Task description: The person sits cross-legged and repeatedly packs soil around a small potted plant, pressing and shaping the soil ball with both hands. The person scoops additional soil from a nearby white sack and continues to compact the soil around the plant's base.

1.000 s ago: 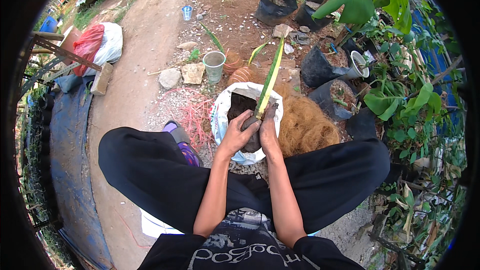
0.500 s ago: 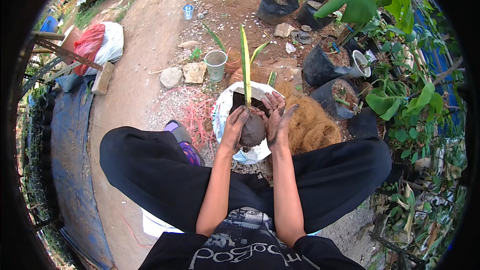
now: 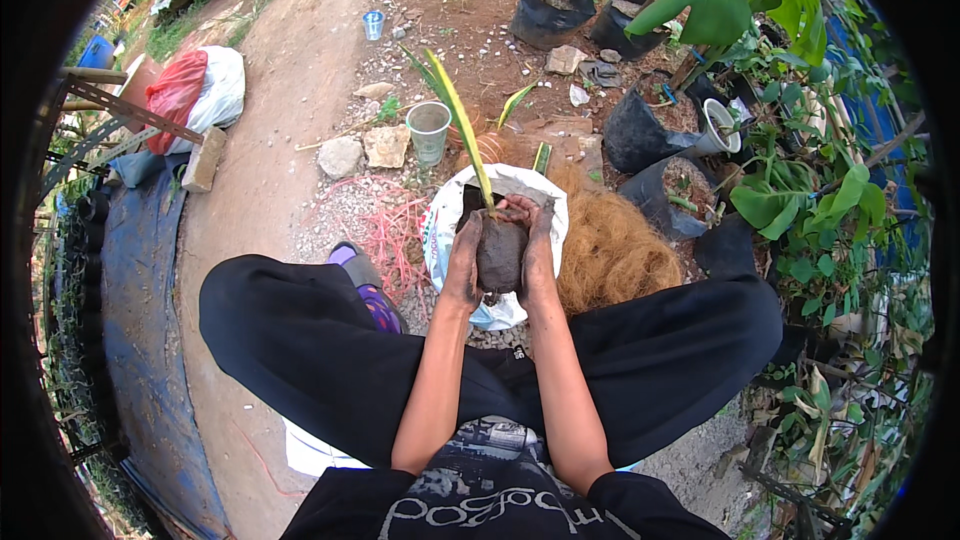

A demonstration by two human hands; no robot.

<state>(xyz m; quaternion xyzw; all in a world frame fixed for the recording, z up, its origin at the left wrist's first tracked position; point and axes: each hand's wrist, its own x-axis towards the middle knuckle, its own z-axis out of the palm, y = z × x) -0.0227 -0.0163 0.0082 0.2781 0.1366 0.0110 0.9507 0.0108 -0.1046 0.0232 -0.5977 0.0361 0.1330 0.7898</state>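
Between my soil-stained palms is a dark, rounded ball of wet soil [image 3: 502, 255] with a yellow-green snake plant leaf [image 3: 461, 125] rising from its top and tilting to the left. My left hand [image 3: 465, 262] is wrapped round the ball's left side, and my right hand [image 3: 540, 250] cups the right side with its fingers curling over the top. Under and behind them stands a white sack [image 3: 437, 225] with its mouth rolled open; dark soil inside shows only in part behind my hands.
Brown coconut fibre [image 3: 615, 245] lies heaped right of the sack. Pink plastic string [image 3: 390, 240] is scattered at left. A clear plastic cup [image 3: 429, 135], stones [image 3: 387, 144] and a cut leaf piece [image 3: 542, 157] lie beyond. Black planting bags [image 3: 640, 135] line the right.
My right hand has closed in from spread fingers onto the soil ball. The leaf has swung from upright to leaning left.
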